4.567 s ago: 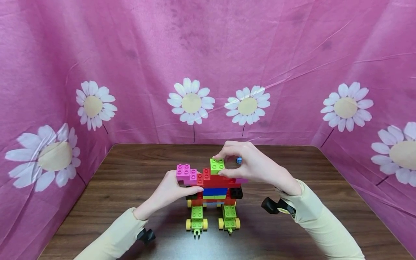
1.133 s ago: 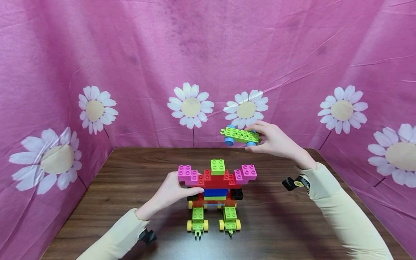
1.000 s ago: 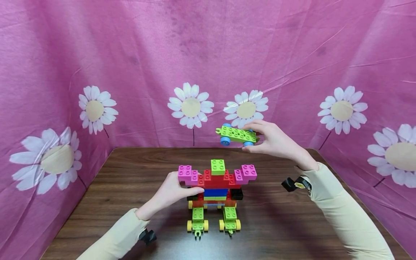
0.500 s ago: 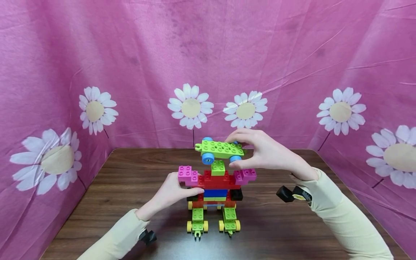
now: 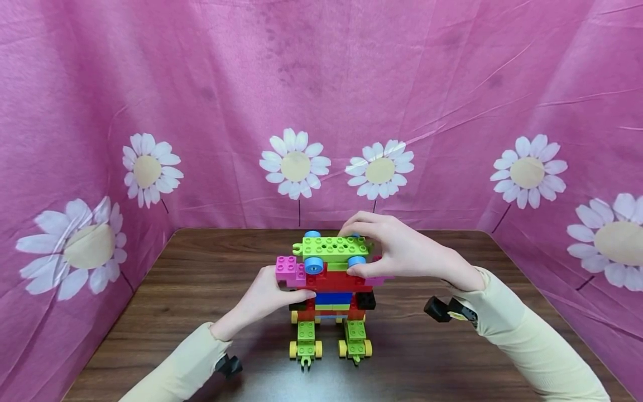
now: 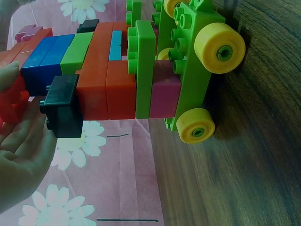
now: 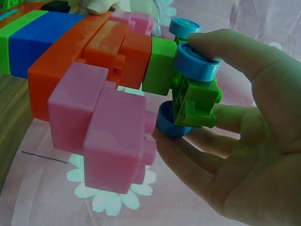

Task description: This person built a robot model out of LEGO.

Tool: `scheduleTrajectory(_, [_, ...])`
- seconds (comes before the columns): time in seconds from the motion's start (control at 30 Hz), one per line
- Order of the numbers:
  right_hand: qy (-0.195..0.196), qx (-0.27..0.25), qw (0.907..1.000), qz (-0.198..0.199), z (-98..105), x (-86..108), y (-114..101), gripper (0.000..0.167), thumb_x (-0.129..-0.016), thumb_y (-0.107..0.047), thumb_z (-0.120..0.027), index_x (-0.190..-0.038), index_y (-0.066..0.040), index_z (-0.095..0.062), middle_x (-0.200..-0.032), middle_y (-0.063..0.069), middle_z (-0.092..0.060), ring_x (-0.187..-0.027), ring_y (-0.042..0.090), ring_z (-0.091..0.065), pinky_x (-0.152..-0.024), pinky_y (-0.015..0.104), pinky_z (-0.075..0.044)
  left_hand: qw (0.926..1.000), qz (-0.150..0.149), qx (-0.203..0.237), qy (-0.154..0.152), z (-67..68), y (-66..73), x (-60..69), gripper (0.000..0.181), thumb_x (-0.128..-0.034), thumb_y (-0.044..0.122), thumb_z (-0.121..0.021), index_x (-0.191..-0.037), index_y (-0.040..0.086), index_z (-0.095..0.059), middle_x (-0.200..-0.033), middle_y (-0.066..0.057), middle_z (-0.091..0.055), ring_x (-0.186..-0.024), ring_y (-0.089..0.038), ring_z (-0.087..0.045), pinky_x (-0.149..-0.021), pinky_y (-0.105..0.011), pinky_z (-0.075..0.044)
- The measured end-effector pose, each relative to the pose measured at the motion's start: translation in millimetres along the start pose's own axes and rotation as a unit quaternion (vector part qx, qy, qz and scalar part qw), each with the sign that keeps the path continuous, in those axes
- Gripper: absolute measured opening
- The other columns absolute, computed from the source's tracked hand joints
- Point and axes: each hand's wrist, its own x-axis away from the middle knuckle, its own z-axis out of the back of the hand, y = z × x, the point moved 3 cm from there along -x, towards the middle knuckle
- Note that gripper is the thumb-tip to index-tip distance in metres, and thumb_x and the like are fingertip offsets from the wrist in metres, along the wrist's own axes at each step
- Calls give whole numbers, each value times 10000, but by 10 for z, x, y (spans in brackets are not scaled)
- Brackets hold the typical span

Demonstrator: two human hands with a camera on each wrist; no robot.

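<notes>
A toy building-brick figure (image 5: 332, 300) stands on the table on two green bases with yellow wheels (image 5: 293, 350). My left hand (image 5: 263, 298) grips its red upper part on the left, thumb in front. In the right hand (image 5: 402, 248) is a lime-green wheeled base (image 5: 331, 247) with blue wheels, pinched at its right end. This base lies crosswise on top of the figure, against the green brick (image 7: 160, 66); whether the studs are pressed together I cannot tell. Pink bricks (image 5: 286, 268) form the left arm. The right pink arm is mostly hidden behind my right hand.
The brown wooden table (image 5: 201, 257) spreads out around the figure. Behind and beside it hangs a pink cloth (image 5: 321, 67) printed with white daisies. A black brick (image 5: 365, 300) sticks out from the figure's right side.
Earlier, the right hand placed the green brick on the figure and let go. Holding the blue-wheeled base, it has since moved left and down onto the figure's top. The left hand keeps its grip.
</notes>
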Motion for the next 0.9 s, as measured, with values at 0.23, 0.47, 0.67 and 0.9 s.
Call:
scheduleTrajectory(0.23, [-37,307,9995,113,-4,31,-23,526,-819,-327,-802,-1281,-160,-612,-1261,-44,-598,-1007,61,-549,-748,206,-520,10000,-22,64,-31,-2,9,6,472,-798,323,-830,-1230,231,-664,-1167,25,-740,-1054,-147,-688,-894,-314,-565])
scheduleTrajectory(0.47, [-12,376,9991,193,-21,36,-21,547,-840,-420,-772,-1292,-163,-602,-1276,-49,-599,-1096,75,-563,-878,269,-538,10000,-77,1,-12,1,2,4,461,-799,324,-829,-1221,229,-668,-1159,26,-742,-1048,-143,-691,-893,-312,-565])
scheduleTrajectory(0.67, [118,263,9994,179,-62,23,-45,452,-870,-367,-751,-1245,-154,-616,-1217,-43,-617,-949,55,-550,-716,198,-509,10000,-56,-27,-8,2,5,7,483,-794,331,-833,-1235,239,-660,-1164,32,-739,-1052,-140,-690,-893,-310,-565])
scheduleTrajectory(0.9, [454,284,9986,0,-93,13,-67,368,-868,-256,-742,-1192,-123,-629,-1167,-30,-636,-742,26,-500,-590,166,-459,10000,-17,-31,5,6,4,5,476,-793,333,-834,-1227,232,-666,-1146,27,-744,-1029,-135,-693,-877,-286,-566])
